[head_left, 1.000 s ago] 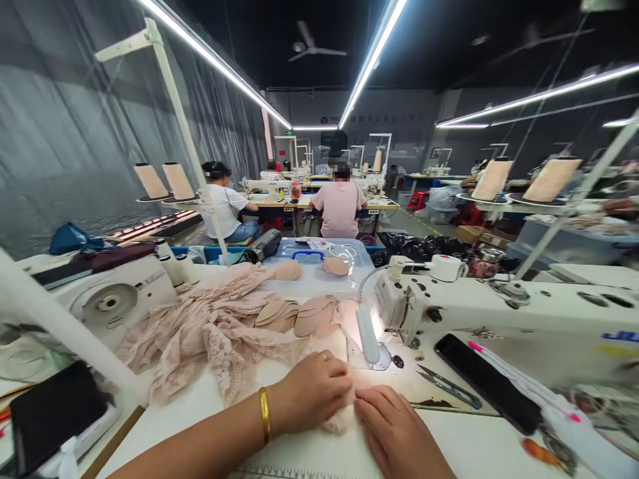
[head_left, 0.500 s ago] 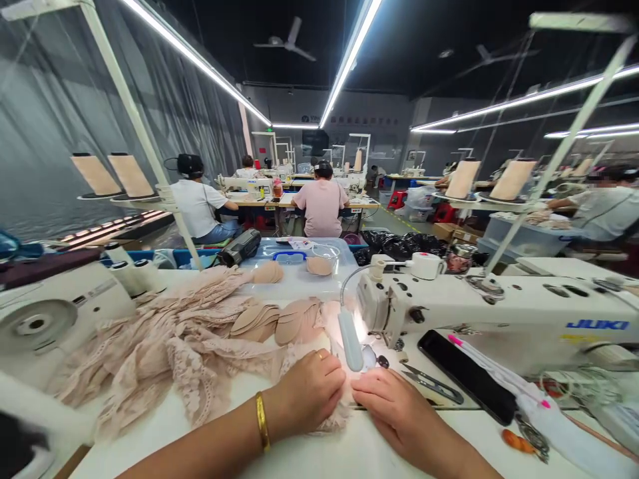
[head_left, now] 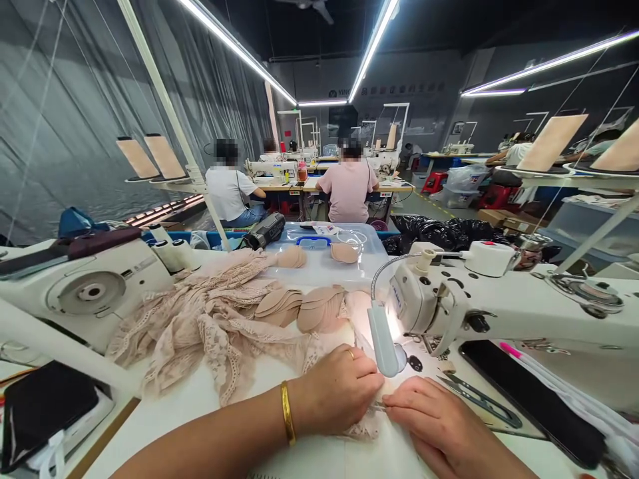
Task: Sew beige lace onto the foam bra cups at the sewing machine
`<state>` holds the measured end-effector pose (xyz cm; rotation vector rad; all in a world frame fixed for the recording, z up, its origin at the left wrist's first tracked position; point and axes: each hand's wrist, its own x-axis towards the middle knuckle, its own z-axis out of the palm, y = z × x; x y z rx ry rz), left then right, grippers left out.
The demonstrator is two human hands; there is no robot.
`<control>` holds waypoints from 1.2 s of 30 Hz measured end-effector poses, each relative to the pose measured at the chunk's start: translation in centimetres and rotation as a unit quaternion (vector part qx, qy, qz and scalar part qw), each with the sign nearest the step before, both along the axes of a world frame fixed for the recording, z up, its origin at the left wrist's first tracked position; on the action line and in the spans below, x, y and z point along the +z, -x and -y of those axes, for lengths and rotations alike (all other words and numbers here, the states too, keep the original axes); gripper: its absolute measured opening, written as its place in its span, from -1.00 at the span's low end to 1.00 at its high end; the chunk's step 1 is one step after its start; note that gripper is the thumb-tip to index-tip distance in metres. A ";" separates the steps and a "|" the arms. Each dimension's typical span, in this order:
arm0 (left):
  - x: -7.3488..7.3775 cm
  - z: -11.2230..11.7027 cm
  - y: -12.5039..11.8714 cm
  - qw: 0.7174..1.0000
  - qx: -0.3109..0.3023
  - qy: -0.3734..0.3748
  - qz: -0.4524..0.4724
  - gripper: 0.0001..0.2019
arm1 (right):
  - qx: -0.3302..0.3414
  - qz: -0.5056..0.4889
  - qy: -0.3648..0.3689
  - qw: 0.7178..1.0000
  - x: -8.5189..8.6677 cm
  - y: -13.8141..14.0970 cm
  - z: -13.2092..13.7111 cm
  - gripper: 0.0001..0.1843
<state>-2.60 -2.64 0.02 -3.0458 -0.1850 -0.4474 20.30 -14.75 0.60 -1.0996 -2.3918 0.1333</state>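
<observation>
My left hand, with a gold bangle at its wrist, is closed on the edge of a pale pink lace fabric. Close to its right, my right hand pinches the same fabric between thumb and fingers. Both hands rest low over the white table, in front of the sewing machine. A grey lamp head on a bendy neck lights the cloth just beyond my fingers and hides part of the needle area. More beige lace lies heaped to the left, beside stacked beige cup pads.
Thread snips and a black phone lie right of my right hand. Behind the pads stands a clear plastic box with a blue handle. Another machine is at left. Two people sit at tables ahead.
The view has swung left, so everything sits further right in the picture apart from small shifts of my hands. Both hands keep their hold on the lace.
</observation>
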 end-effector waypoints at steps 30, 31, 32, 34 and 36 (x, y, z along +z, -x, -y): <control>-0.7 -2.0 -2.0 1.000 0.011 0.023 -0.015 -0.92 | -0.144 0.034 -0.090 0.985 -3.8 -0.6 -1.7 -0.71; -0.6 -2.1 -2.1 1.000 0.010 0.025 -0.013 -0.92 | -0.149 0.035 -0.097 0.983 -3.9 -0.6 -1.8 -0.70; -0.6 -2.2 -2.3 1.000 0.009 0.027 -0.010 -0.92 | -0.153 0.035 -0.104 0.982 -4.0 -0.6 -1.9 -0.69; -0.6 -2.4 -2.5 1.000 0.007 0.028 -0.008 -0.92 | -0.163 0.036 -0.113 0.980 -4.0 -0.6 -2.1 -0.66; -0.7 -2.5 -2.6 1.000 0.008 0.024 -0.006 -0.93 | -0.168 0.039 -0.121 0.978 -4.0 -0.6 -2.2 -0.66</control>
